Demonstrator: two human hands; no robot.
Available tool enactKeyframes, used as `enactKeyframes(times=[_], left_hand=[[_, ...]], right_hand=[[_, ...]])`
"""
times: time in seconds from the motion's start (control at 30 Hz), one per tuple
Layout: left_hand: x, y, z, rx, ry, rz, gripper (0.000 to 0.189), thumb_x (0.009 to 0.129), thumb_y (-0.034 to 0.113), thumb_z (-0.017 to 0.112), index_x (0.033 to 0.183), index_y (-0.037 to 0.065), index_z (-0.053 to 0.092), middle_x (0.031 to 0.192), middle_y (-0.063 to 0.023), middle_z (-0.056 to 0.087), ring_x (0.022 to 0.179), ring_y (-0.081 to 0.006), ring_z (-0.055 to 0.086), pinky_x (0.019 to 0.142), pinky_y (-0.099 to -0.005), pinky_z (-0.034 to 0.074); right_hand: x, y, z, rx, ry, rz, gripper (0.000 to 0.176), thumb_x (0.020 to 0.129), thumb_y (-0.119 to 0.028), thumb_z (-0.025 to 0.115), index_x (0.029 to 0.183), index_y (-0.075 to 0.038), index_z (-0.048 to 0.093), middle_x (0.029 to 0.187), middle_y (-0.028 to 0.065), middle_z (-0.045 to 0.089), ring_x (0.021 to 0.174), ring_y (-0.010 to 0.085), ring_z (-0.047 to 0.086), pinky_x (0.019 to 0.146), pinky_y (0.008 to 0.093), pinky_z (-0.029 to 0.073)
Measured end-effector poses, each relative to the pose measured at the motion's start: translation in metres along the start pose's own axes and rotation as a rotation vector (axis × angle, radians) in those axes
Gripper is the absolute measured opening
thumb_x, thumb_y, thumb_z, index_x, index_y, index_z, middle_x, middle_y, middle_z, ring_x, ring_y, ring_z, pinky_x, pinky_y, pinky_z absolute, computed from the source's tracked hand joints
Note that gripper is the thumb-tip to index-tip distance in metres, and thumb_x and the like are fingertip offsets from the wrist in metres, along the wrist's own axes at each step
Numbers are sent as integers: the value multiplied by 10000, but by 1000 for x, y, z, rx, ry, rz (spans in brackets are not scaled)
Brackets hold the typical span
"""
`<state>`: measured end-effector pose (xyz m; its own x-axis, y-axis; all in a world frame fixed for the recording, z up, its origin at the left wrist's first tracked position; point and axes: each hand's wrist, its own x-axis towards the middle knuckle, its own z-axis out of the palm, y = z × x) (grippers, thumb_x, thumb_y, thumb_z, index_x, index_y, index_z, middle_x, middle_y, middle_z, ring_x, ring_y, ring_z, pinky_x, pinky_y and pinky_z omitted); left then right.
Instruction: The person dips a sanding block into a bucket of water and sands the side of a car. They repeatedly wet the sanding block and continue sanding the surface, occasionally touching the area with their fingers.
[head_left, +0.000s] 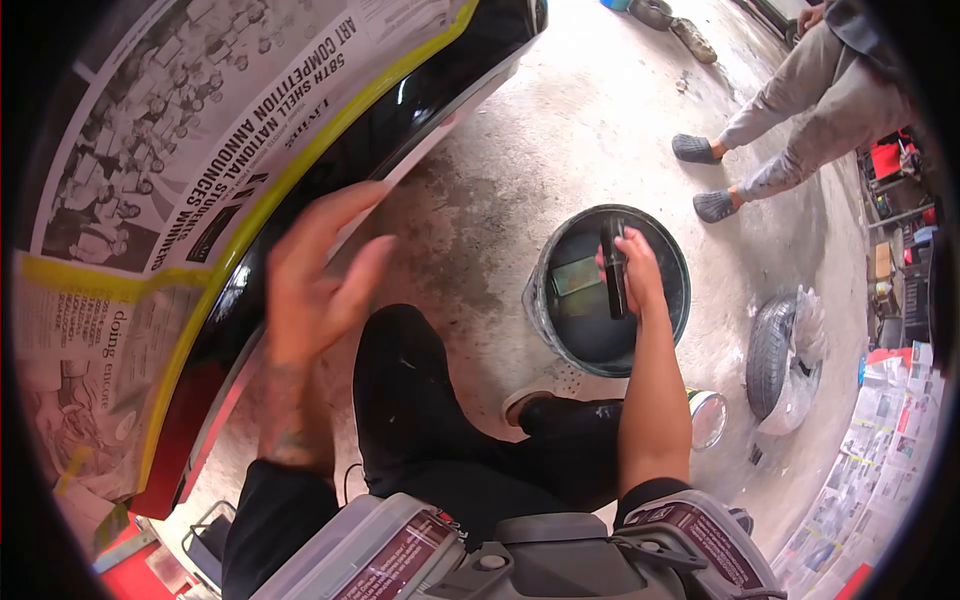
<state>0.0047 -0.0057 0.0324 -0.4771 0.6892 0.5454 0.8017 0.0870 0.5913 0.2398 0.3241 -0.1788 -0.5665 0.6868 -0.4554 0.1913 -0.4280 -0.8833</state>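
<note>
Over a black bucket [684, 300] on the floor, my right hand [640, 265] is closed around a dark, bottle-like object [613, 280]. A flat rectangular piece [578, 276] lies inside the bucket, left of that object. My left hand [325, 270], slightly blurred, is raised with thumb and fingers apart and holds nothing. It is nearest the glossy black edge [375, 115] of a vehicle panel; whether it touches the edge I cannot tell. Newspaper [200, 130] held by yellow tape [245, 225] covers much of the panel.
Another person [820, 110] sits at the upper right, feet on the concrete floor [480, 210]. A tyre [768, 355] with plastic wrap lies at the right, and a round can [708, 418] stands beside my right forearm. More newspaper [865, 465] is at the lower right.
</note>
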Motion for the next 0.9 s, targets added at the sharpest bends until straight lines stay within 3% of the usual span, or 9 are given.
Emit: enactKeyframes(times=[0.07, 0.13, 0.2, 0.4, 0.53, 0.57, 0.67, 0.77, 0.9], left_hand=[[-9, -3, -31, 197, -56, 113, 359, 850, -11, 727, 1206, -1, 688, 1213, -170, 712, 1113, -319, 690, 987, -386, 516], [-20, -13, -48, 216, -120, 114, 339, 850, -36, 704, 1187, -7, 690, 1234, -180, 702, 1139, -351, 676, 1007, -409, 507], [-27, -18, -55, 256, -174, 142, 328, 846, -45, 692, 1172, -11, 690, 1253, -189, 693, 1172, -376, 660, 1029, -437, 493], [-29, -17, -60, 325, -260, 191, 353, 834, 7, 699, 1185, -5, 673, 1316, -200, 663, 1286, -412, 593, 1099, -507, 429], [-26, -15, -57, 337, -253, 182, 411, 776, 37, 748, 1181, 18, 681, 1309, -186, 667, 1275, -414, 600, 1099, -527, 424], [-27, -14, -58, 348, -258, 175, 422, 767, 44, 753, 1183, 24, 681, 1314, -184, 664, 1277, -413, 598, 1103, -531, 419], [-27, -15, -58, 344, -302, 166, 433, 790, 60, 731, 1215, 3, 669, 1342, -204, 650, 1318, -419, 566, 1141, -537, 368], [-26, -14, -54, 372, -304, 164, 457, 775, 69, 746, 1222, 15, 668, 1351, -193, 649, 1326, -410, 563, 1147, -544, 360], [-22, -8, -59, 409, -381, 129, 456, 795, 73, 748, 1240, 16, 665, 1365, -199, 639, 1349, -414, 544, 1157, -544, 352]], right_hand=[[4, 34, -19, -113, 123, 237, 326, 1008, -208, 550, 1283, -34, 557, 929, 105, 661, 816, 172, 676, 750, 301, 567], [9, 76, -32, -317, 158, 395, 250, 1023, -242, 555, 1156, -31, 574, 950, 165, 659, 700, 214, 688, 513, 383, 558], [54, 155, -65, -1081, 90, 347, 326, 1012, -275, 581, 1179, 0, 636, 1118, 248, 677, 848, 307, 734, 691, 441, 611], [43, 174, -29, -1552, -121, 287, 450, 953, -345, 673, 1247, -5, 681, 1316, 256, 634, 1181, 432, 635, 991, 458, 530], [28, 75, -7, -848, 90, 326, 254, 925, -157, 597, 910, 71, 708, 649, 170, 668, 495, 283, 653, 532, 457, 528], [38, 65, -14, -634, 135, 253, 233, 912, -133, 596, 898, 85, 674, 643, 165, 642, 472, 277, 636, 487, 424, 511], [36, -5, 13, -443, 206, -82, 262, 936, -194, 639, 1069, 31, 641, 710, 148, 626, 496, 238, 642, 467, 371, 486], [17, -66, 93, -116, 70, -194, 417, 1006, -299, 633, 1320, -30, 583, 1062, 103, 662, 738, 175, 696, 592, 297, 569], [43, -50, 190, 66, 82, -414, 401, 994, -286, 649, 1283, -14, 597, 1002, 165, 709, 841, 232, 723, 676, 361, 581]])
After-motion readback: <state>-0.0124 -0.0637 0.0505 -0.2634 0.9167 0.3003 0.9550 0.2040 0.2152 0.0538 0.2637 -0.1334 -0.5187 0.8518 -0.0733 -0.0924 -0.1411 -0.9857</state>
